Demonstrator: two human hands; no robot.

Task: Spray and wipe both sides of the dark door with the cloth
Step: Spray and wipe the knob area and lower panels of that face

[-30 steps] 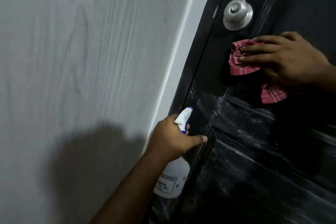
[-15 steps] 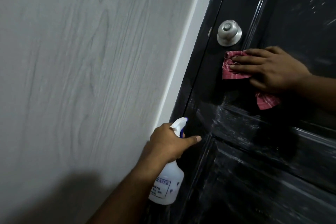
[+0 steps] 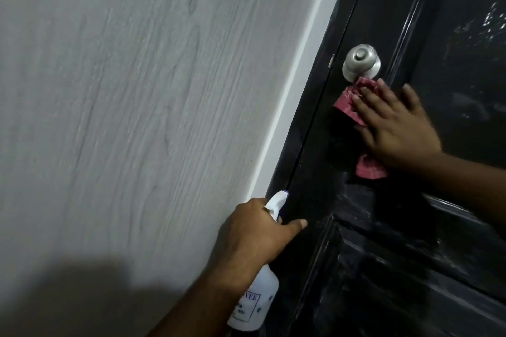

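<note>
Cloth point(image 3: 345, 100) has climbed to the knob point(image 3: 361, 63); spread right hand point(image 3: 397, 128) wipes it across the door point(image 3: 383, 8); left hand point(image 3: 254, 238) grips bottle point(image 3: 256, 306); next, probably the speckled upper panel point(image 3: 465, 63)

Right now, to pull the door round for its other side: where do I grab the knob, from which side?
Take the knob by its round rim, coming straight at its face, probably wrapping over the top and left. It is a smooth dome standing off the dark door, and the cloth is bunched at its lower edge.
</note>
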